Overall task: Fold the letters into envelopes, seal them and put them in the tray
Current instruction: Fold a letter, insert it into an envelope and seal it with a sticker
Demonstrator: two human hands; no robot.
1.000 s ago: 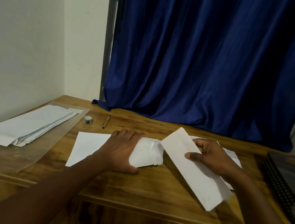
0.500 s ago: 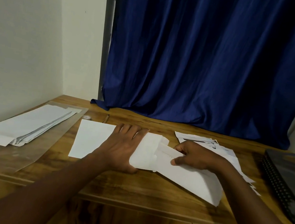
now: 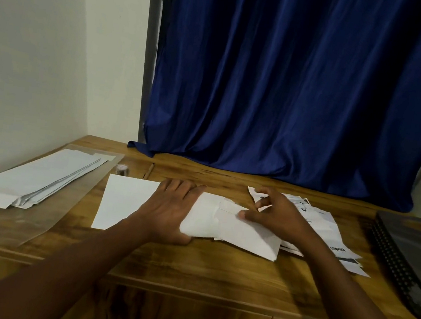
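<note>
A white letter (image 3: 127,201) lies flat on the desk, its right part folded over. My left hand (image 3: 170,207) presses flat on that fold with straight fingers. A white envelope (image 3: 250,232) lies against the letter's right end, its open flap toward the fold. My right hand (image 3: 274,214) rests on the envelope, the thumb pressing its flap edge, the other fingers spread and lifted. Printed letters (image 3: 330,224) are piled under and behind my right hand. The dark tray (image 3: 412,258) sits at the right edge.
A stack of white envelopes (image 3: 30,180) lies on a clear plastic sleeve (image 3: 41,219) at the left. A small tape roll (image 3: 122,169) and a pencil (image 3: 148,171) lie behind the letter. A blue curtain (image 3: 295,90) hangs behind the wooden desk (image 3: 215,271).
My right hand brought the envelope down from a raised, tilted hold to lie flat against the folded letter, then loosened its fingers. My left hand stayed pressing the letter.
</note>
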